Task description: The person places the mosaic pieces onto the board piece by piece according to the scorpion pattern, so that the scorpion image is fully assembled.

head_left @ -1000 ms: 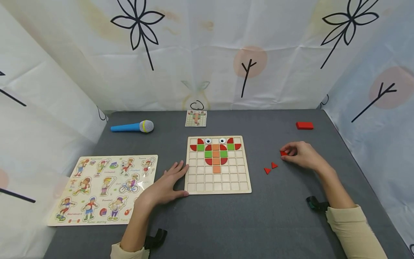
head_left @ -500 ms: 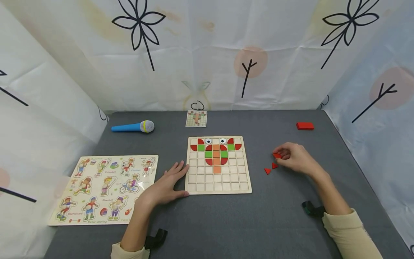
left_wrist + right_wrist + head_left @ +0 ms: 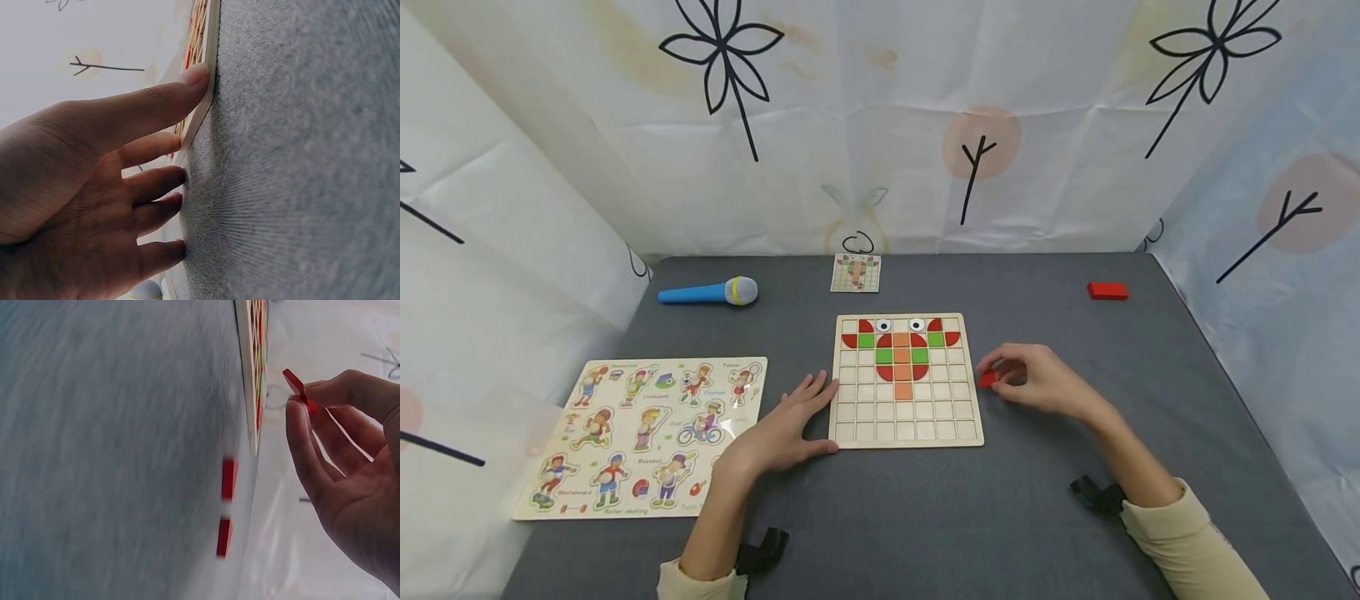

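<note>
A square wooden grid board (image 3: 857, 417) lies mid-table, with red, green, orange and eye tiles (image 3: 901, 357) set in its upper cells. My left hand (image 3: 786, 429) rests at its left edge, fingers spread; the left wrist view shows the thumb (image 3: 156, 103) touching the board's side. Between thumb and index finger, my right hand (image 3: 1037, 379) pinches a small red piece (image 3: 987, 378), just off the board's right edge. In the right wrist view, that red piece (image 3: 294, 382) is held above the table, and two other red pieces (image 3: 229, 478) lie there, hidden in the head view.
A small pattern card (image 3: 855, 273) lies behind the board. A blue toy microphone (image 3: 707, 293) is at the back left, a red block (image 3: 1107, 291) at the back right. A sports picture board (image 3: 625, 442) lies left, partly under my left forearm.
My right hand has carried the pinched red piece leftward to near the board's right edge, passing over the two loose red triangles. The left hand stays put.
</note>
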The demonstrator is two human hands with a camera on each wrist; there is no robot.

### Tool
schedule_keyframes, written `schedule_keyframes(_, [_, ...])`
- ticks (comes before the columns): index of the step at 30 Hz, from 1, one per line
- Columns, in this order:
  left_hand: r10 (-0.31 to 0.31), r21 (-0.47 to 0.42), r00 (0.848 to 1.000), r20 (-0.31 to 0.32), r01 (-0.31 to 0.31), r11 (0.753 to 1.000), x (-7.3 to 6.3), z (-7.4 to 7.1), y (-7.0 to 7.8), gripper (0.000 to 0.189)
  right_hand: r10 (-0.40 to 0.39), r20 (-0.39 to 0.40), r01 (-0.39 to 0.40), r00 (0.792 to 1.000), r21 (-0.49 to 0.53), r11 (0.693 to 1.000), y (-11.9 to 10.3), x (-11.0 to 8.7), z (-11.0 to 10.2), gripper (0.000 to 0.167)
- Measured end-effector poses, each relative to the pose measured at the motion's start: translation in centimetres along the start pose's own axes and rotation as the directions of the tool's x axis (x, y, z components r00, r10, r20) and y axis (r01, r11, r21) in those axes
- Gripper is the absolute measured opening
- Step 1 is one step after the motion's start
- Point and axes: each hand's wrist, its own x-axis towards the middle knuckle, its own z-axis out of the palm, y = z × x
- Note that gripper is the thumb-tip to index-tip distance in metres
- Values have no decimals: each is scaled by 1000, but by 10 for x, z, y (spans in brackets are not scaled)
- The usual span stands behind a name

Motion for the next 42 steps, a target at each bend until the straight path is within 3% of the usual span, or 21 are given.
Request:
schedule_keyframes(3, [8, -10, 1000, -8, -9, 1000, 3, 3, -7, 96, -16, 32, 15, 999, 28, 999, -6, 6, 7, 31])
schedule_keyframes(8, [40, -2, 998, -47, -41, 999, 14, 16, -30, 99, -53, 88, 48, 995, 56, 997, -15, 14, 18, 32])
schedule_keyframes(13, [85, -2, 994, -62, -85, 996, 15, 17, -35, 101, -95, 142, 87, 985, 64, 994, -27, 25, 29, 33])
schedule_keyframes(20, [94, -6, 994, -56, -95, 995, 11, 14, -29, 99, -131, 253, 116, 959, 72, 991, -44, 41, 48, 32])
schedule_keyframes(30, [84, -24, 996, -32, -85, 996, 7, 9, -21, 98, -240, 334, 257, 911, -8, 966, -58, 61, 68, 36])
schedule_keyframes(35, [66, -33, 998, -19, -67, 997, 4, 5, -14, 97, -270, 327, 300, 906, -46, 953, -60, 64, 73, 32])
schedule_keyframes(42, [27, -32, 1000, 2, -27, 999, 0, -2, 0, 96, -255, 327, 285, 910, -47, 957, -62, 64, 77, 22])
